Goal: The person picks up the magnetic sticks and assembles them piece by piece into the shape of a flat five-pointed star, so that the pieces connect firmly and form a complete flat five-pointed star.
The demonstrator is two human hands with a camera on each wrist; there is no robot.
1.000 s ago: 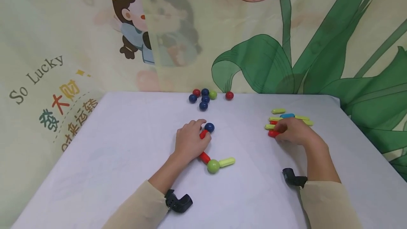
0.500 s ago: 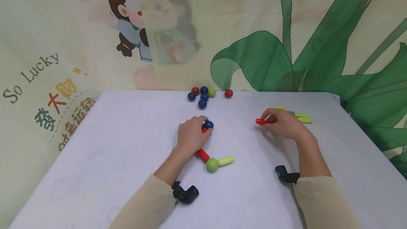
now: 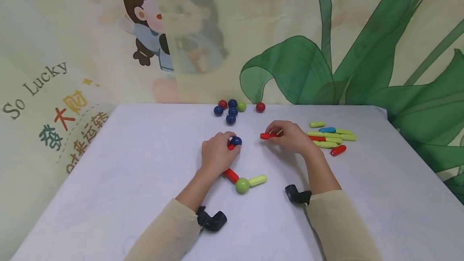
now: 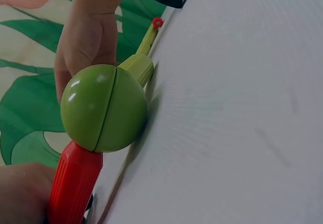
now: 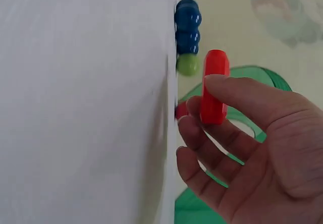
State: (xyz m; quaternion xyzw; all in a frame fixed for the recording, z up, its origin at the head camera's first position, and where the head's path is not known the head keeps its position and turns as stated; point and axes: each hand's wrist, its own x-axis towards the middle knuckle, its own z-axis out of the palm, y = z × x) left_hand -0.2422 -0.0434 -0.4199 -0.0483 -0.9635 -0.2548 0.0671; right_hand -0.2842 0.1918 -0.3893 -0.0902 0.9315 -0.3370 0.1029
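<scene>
In the head view my left hand point(image 3: 219, 154) grips a red rod point(image 3: 230, 147), with a dark blue ball point(image 3: 236, 141) at its far end between thumb and forefinger. Nearer me, another red length point(image 3: 230, 175) emerges from under that hand and joins a green ball point(image 3: 242, 185), which has a yellow-green rod point(image 3: 257, 180) on its other side. The left palm hides what links the red parts. My right hand point(image 3: 290, 137) pinches a separate red rod point(image 5: 215, 88) between thumb and fingertips, raised over the table to the right of the blue ball.
A loose pile of yellow-green rods point(image 3: 326, 145), with a blue rod point(image 3: 328, 130) and red ones, lies at the right. Several dark blue balls point(image 3: 230, 119), a green ball point(image 3: 241, 106) and red balls point(image 3: 260, 107) sit along the back edge of the white-covered table point(image 3: 145, 152).
My right hand has lifted the red rod from the pile and carried it left toward my left hand. My left fingers have come closer around the blue ball.
</scene>
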